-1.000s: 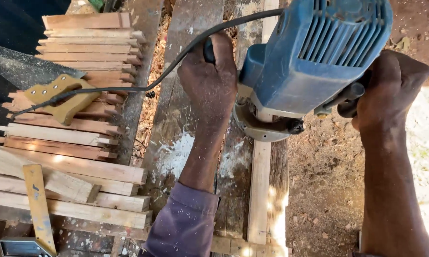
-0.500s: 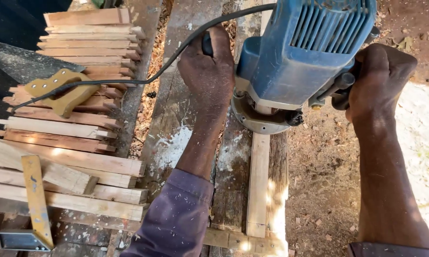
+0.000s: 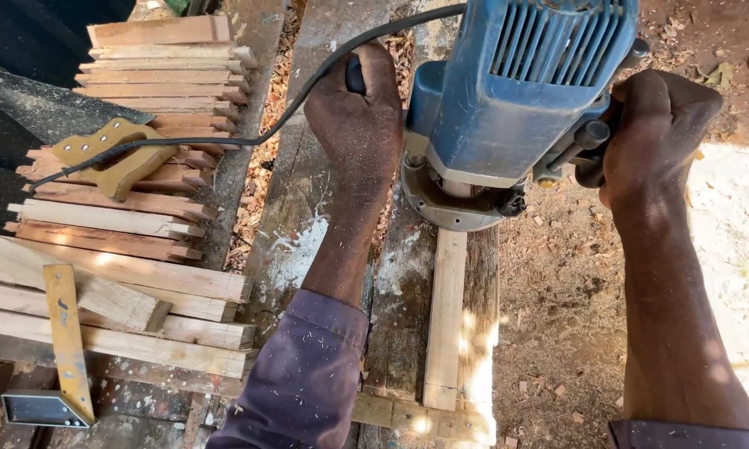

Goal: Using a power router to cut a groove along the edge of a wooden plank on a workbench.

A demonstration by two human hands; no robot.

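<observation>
Head view: a blue electric router [image 3: 524, 100] stands upright on a pale wooden strip [image 3: 447, 316] that runs lengthwise along the right side of the worktop [image 3: 308, 208], a rough bench of weathered grey planks. The router's round metal base sits on the far end of the strip, and the strip's near end reaches almost to the worktop's near edge, where a cross batten [image 3: 407, 416] lies against it.

The left hand [image 3: 362, 116] is wrapped tight around the router's left handle, knuckles up, with the purple sleeve [image 3: 308, 382] dusted in fine chips. The right hand [image 3: 653, 137] is clenched around the right handle, past the worktop's right edge and above bare earth [image 3: 574, 274] littered with chips. Both hands hold the tool; neither is open.

A black power cord [image 3: 308, 91] leaves the router's top, arcs past the left hand, and trails off toward the left edge.

On the worktop's left side lies a stack of cut wooden slats [image 3: 133, 208], laid crosswise in rough layers from the far left corner to the near left corner. On the slats, near the middle of the stack, rests a yellowish saw handle [image 3: 112, 158], with the cord crossing over it. Nearer the near left corner a try square [image 3: 62, 349] lies flat, its yellow blade pointing away and its grey metal stock at the near end. Wood shavings [image 3: 266, 158] fill the gap between the slats and the central planks.
</observation>
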